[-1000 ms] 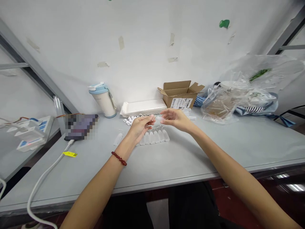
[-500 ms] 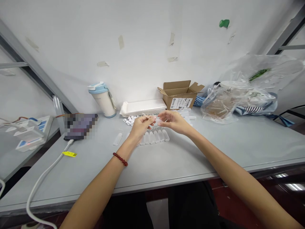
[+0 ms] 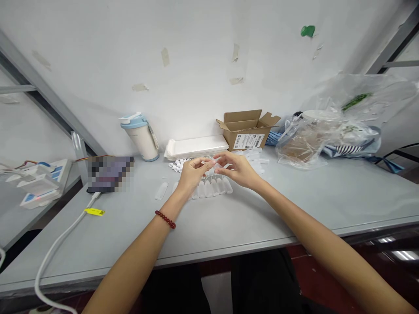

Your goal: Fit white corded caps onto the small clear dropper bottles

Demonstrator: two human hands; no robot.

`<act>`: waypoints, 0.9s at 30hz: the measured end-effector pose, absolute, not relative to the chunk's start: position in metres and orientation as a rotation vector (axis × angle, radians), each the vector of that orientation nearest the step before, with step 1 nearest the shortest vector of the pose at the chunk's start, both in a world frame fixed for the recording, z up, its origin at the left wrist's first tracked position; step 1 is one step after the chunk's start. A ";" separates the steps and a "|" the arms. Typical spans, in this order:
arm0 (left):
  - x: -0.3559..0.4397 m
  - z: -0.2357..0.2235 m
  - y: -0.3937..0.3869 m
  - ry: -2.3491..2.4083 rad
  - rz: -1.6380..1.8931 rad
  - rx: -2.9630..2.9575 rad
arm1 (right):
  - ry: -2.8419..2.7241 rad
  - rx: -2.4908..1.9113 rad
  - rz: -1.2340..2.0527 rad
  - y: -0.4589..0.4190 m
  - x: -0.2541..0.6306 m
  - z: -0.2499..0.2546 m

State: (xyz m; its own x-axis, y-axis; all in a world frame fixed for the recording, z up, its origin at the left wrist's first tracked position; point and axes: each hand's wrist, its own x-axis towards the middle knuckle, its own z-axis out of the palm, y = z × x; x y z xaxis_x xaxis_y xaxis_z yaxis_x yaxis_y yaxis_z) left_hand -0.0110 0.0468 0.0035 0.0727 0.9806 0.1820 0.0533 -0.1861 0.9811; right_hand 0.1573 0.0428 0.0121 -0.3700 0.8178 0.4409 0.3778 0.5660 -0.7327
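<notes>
Left hand (image 3: 190,175) and right hand (image 3: 240,170) meet above the grey tabletop (image 3: 225,224); fingers narrow, pinching a small translucent plastic piece (image 3: 217,166) between them, details hidden. The two-sided grip presumably steadies it. Translucent plastic tubes with white loops (image 3: 208,189) lie in a row on the near side, probably to stay separate; small white plastic caps (image 3: 178,165), far left of the fingers, seem grouped for reach.

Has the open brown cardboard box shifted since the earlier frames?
No. The open brown cardboard box sits in the same spot below the beige tape scrap.
</notes>
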 end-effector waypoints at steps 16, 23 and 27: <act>-0.011 0.006 0.044 0.977 1.204 1.482 | -1.765 -0.966 0.864 0.039 0.153 0.016; -0.010 0.007 0.043 0.981 1.189 1.565 | -1.781 -0.944 0.926 0.039 0.154 0.017; -0.011 0.008 0.042 1.023 1.195 1.668 | -1.777 -0.972 0.927 0.039 0.154 0.017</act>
